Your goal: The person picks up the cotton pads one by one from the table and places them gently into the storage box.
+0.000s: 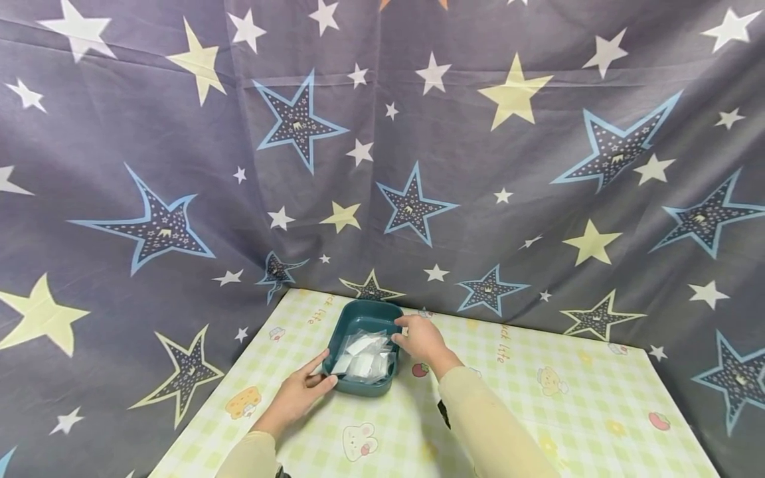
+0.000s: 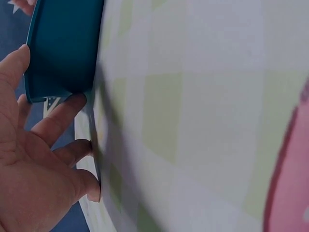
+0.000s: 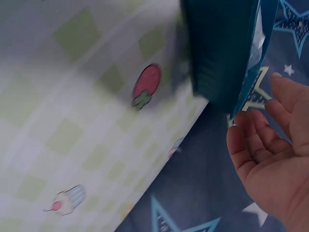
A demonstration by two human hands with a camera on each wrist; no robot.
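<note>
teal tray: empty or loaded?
Loaded. The teal tray holds a pile of clear plastic packets, seen from the head view.

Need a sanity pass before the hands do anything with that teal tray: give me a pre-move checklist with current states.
1. Tray flat on the table: ok.
2. Left hand touching the tray's near-left corner: ok.
3. Right hand at the tray's right rim: ok; firm grip: cannot tell.
4. Clear packets lying inside the tray, none hanging over the rim: ok.
5. Table around the tray free of loose things: ok.
6. Packet count: cannot tell.
</note>
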